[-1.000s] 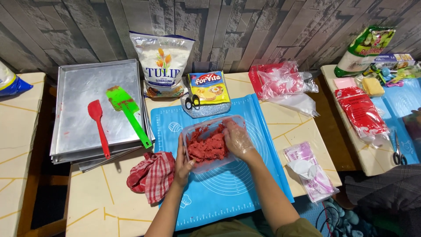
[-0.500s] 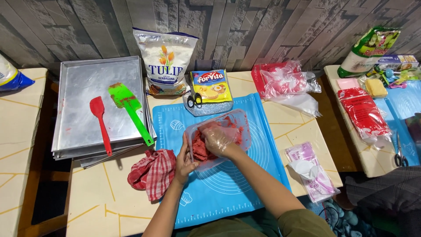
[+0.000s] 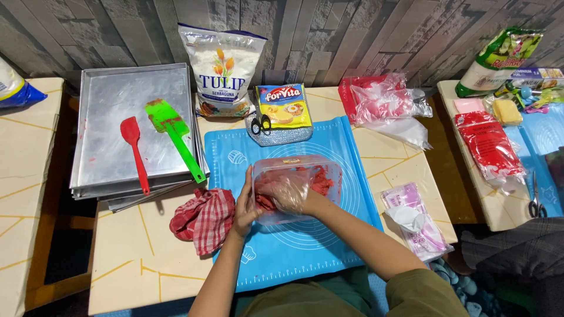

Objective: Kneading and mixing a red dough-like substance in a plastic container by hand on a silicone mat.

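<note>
A clear plastic container (image 3: 329,170) holding red dough (image 3: 320,181) sits on a blue silicone mat (image 3: 282,246). My left hand (image 3: 242,206) grips the container's left side. My right hand (image 3: 286,192), in a thin clear glove, is inside the container, pressed into the red dough with fingers closed around some of it. A red checked cloth (image 3: 204,218) lies just left of my left hand.
Stacked metal trays (image 3: 111,105) at the left carry a red spatula (image 3: 134,151) and a green spatula (image 3: 174,136). A flour bag (image 3: 222,67), a yellow packet (image 3: 284,105) with scissors (image 3: 260,122), pink plastic bags (image 3: 380,100) and a wipes pack (image 3: 416,218) surround the mat.
My right hand has moved from the container's right side to its left half, deeper into the dough. The left hand keeps holding the container's side.
</note>
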